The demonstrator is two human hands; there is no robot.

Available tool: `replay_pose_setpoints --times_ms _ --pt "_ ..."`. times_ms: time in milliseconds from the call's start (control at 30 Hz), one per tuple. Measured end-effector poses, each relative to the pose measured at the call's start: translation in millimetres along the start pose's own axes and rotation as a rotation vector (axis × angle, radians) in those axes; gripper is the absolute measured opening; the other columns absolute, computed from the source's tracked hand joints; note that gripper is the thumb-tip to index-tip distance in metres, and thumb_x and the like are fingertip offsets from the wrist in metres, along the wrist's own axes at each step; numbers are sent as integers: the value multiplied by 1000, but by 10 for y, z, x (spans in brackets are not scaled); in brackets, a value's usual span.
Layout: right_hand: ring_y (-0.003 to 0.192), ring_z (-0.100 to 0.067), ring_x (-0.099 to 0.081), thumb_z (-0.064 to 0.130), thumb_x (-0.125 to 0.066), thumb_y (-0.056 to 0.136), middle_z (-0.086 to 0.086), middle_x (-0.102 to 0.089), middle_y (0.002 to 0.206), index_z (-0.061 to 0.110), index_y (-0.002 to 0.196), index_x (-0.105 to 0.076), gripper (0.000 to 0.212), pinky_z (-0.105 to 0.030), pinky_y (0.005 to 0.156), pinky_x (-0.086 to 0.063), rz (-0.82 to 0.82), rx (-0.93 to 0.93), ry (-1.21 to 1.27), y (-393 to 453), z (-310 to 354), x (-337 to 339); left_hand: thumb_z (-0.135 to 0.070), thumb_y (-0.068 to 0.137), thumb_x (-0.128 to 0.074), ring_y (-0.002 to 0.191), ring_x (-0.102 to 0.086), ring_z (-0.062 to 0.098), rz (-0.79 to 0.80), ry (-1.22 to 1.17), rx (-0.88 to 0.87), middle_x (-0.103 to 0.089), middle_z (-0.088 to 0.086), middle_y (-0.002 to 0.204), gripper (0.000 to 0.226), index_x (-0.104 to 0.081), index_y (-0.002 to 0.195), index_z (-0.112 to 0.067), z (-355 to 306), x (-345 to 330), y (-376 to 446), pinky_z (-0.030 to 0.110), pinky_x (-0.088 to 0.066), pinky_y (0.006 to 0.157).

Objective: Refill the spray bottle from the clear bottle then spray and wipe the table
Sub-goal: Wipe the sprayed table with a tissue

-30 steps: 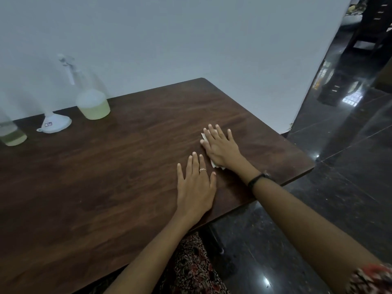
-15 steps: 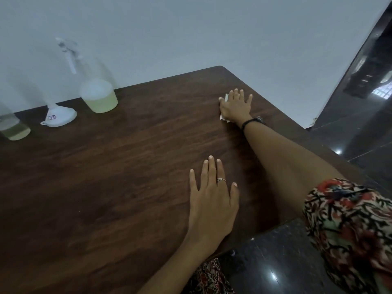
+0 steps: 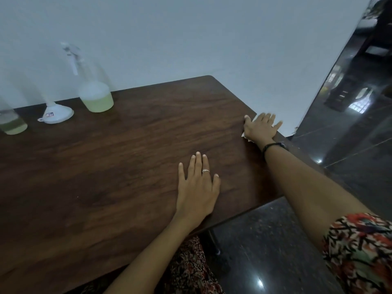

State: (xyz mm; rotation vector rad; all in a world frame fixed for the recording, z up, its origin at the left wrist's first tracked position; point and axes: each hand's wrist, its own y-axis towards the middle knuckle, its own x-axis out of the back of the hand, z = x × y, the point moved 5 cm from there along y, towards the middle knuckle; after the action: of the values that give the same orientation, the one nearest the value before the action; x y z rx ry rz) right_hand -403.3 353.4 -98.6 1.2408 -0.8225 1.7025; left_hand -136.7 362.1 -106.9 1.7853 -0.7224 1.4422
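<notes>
From the head view, the dark wooden surface [image 3: 131,158] ran back to a pale wall, and its right edge dropped off to a glossy dark floor [image 3: 350,166]. The broad middle of the wood lay bare, with the things set along the far left side: the spray bottle [image 3: 93,92] near the wall holding pale green liquid, a white funnel [image 3: 56,113] upside down just beside it, and the clear bottle [image 3: 11,122] at the left border of the view, partly cut off. The right hand [image 3: 259,128] reached to the far right edge with the arm stretched long, fingers spread and flat, pressing a white cloth [image 3: 246,136] that showed only at the heel of the palm. The left hand [image 3: 197,187] lay flat and open near the front edge, palm down, holding nothing, well apart from the right
</notes>
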Motion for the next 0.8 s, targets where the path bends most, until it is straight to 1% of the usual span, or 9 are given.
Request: replay_pose_setpoints --times_ms 100,133,267,400,467,533,567,633,800 --pt "147 -28 3 53 -18 97 -16 -4 158 -1 149 -7 75 -51 116 8 -10 -36 -3 -250 -222 62 -41 79 13 146 -7 29 46 -9 -12 -10 19 156 84 -14 146 1 -2 14 2 52 -6 116" --pt "147 -27 3 53 -17 97 -16 -4 158 -1 149 -7 76 -51 116 8 -14 -45 -3 -333 -292 77 -42 75 17 146 -2 28 64 0 -17 -4 18 157 87 -9 147 0 1 9 -1 51 -2 116" --pt "147 -27 4 55 -18 96 -17 -4 158 -2 148 -7 78 -52 115 10 -38 -91 10 -623 -617 139 -42 70 22 147 0 24 73 2 8 -3 15 158 92 -5 148 -2 20 7 6 48 -2 117" --pt "147 -27 6 55 -17 96 -17 -1 158 -3 148 -5 79 -51 115 12 -58 -158 10 -892 -960 235 -41 68 23 147 0 24 85 -19 5 -5 14 158 95 -10 148 -2 29 3 -5 49 -4 117" --pt "147 -26 7 54 -16 96 -17 0 158 -3 148 -4 78 -50 115 12 -61 -191 5 -1023 -1090 274 -43 75 17 147 1 22 70 -95 15 -6 11 158 87 -11 148 -4 27 46 -17 49 -5 117" --pt "147 -26 8 53 -16 96 -16 2 158 -3 148 -2 78 -50 116 11 -69 -218 9 -1165 -1183 302 -38 95 -5 147 0 18 52 -227 50 -7 8 159 63 -12 148 -6 26 113 -36 47 -4 118" --pt "147 -26 8 53 -17 97 -16 3 158 -3 148 -2 77 -50 116 11 -77 -221 21 -1239 -1211 307 -33 99 -16 147 0 17 42 -271 52 -7 7 159 55 -13 148 -7 21 146 -43 45 -4 118" --pt "147 -26 8 50 -19 98 -16 4 158 -3 148 -1 75 -50 116 10 -99 -203 51 -1398 -1229 297 -27 101 -25 147 -1 17 22 -299 28 -8 6 159 52 -13 148 -7 2 197 -85 43 -5 119" --pt "147 -26 7 41 -19 101 -13 2 159 0 149 -5 65 -49 117 8 -118 -83 115 -1714 -1075 213 -27 101 -29 147 -4 17 19 -460 2 -11 7 158 53 -15 147 -7 -28 254 -281 37 -5 119"
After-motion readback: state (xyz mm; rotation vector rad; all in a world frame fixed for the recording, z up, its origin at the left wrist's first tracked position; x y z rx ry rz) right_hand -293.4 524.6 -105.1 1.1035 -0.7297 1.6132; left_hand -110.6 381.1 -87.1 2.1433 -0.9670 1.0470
